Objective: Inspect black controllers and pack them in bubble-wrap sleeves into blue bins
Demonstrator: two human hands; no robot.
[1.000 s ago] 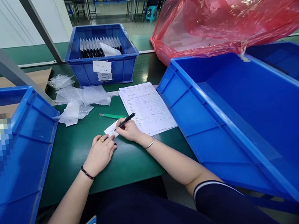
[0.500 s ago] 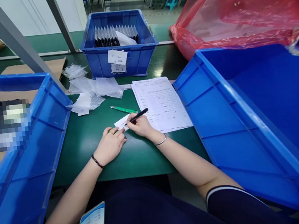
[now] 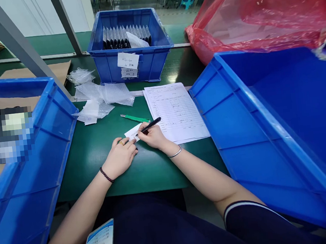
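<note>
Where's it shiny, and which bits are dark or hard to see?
Head view: glare on the far green tabletop, and glints on the crumpled red plastic bag; head view: shadow on the blue plastic bin at left, blackness in the bottom-right corner; head view: writing on the small white paper slip by the left hand, too tiny to read.

White-edged navy sleeves (image 3: 252, 221), dark beaded bracelet (image 3: 106, 176), silver bangle (image 3: 176, 154)

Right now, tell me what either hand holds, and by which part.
The right hand holds the black pen in its fingers, near the writing end. The left hand grips nothing; its fingers rest at the edge of the white slip.
</note>
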